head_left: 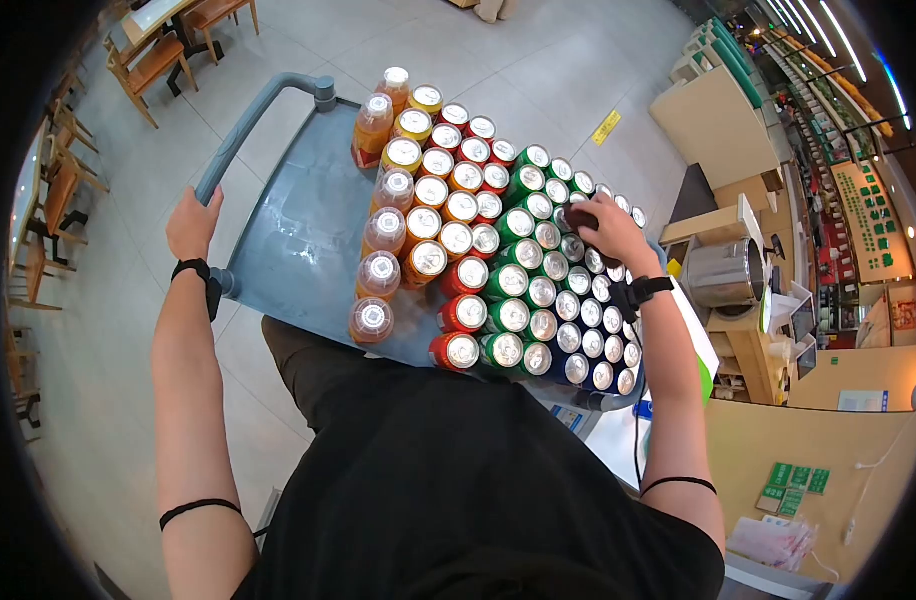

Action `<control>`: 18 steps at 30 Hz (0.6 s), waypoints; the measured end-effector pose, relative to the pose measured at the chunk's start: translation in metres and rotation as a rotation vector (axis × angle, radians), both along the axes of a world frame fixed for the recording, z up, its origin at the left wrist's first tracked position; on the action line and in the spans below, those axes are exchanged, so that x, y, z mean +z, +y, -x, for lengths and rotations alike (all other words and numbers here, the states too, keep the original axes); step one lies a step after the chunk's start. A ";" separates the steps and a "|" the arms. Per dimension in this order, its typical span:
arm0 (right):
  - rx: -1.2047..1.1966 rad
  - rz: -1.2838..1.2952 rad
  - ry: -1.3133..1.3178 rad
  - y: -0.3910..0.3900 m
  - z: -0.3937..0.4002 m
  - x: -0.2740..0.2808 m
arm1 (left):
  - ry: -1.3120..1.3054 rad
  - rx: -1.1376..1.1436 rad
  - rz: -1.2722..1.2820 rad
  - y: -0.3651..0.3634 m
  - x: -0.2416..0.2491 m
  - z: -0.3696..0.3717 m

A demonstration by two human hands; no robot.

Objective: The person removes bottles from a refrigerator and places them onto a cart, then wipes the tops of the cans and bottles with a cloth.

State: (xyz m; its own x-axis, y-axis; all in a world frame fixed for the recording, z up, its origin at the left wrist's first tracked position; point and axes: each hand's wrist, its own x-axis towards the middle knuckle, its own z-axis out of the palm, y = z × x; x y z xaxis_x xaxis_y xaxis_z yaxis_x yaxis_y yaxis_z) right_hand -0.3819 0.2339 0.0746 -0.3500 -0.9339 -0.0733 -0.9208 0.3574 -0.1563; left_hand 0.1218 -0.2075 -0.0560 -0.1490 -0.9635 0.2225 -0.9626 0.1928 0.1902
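My left hand (pixel 192 224) is closed on the grey handle (pixel 240 135) of a cart, near its lower end. The blue-grey cart top (pixel 296 215) carries rows of drinks. My right hand (pixel 615 232) reaches into the rows at the right, its fingers curled down around the top of a can; that can is mostly hidden. Green cans (pixel 514 255) stand beside it, with dark blue cans (pixel 576 370) nearer my body. Further left are red cans (pixel 463 312), orange cans (pixel 423 225) and a column of clear-capped orange bottles (pixel 371 318).
Wooden chairs (pixel 150 65) and tables line the left side. On the right are a counter with a large steel pot (pixel 723 272) and a wall with green cards (pixel 793 485). A yellow floor sticker (pixel 606 128) lies beyond the cart.
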 end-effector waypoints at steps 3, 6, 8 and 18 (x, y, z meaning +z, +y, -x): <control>0.125 0.115 0.070 -0.003 -0.002 -0.028 | -0.003 -0.007 0.024 0.000 -0.002 0.000; 0.100 -0.040 0.060 -0.007 -0.012 -0.011 | -0.003 0.008 0.011 0.004 0.003 -0.001; 0.119 -0.203 0.082 -0.007 -0.015 0.006 | -0.013 0.007 0.009 0.005 0.004 -0.001; 0.153 -0.189 0.124 -0.007 -0.010 0.001 | -0.009 0.003 0.025 0.002 0.000 -0.001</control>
State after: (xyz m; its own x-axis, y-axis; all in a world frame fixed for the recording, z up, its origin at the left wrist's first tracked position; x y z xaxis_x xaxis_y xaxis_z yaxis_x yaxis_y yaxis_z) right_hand -0.3719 0.2269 0.0758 -0.2227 -0.9505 -0.2165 -0.9744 0.2243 0.0174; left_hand 0.1229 -0.2055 -0.0560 -0.1481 -0.9582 0.2449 -0.9649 0.1943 0.1766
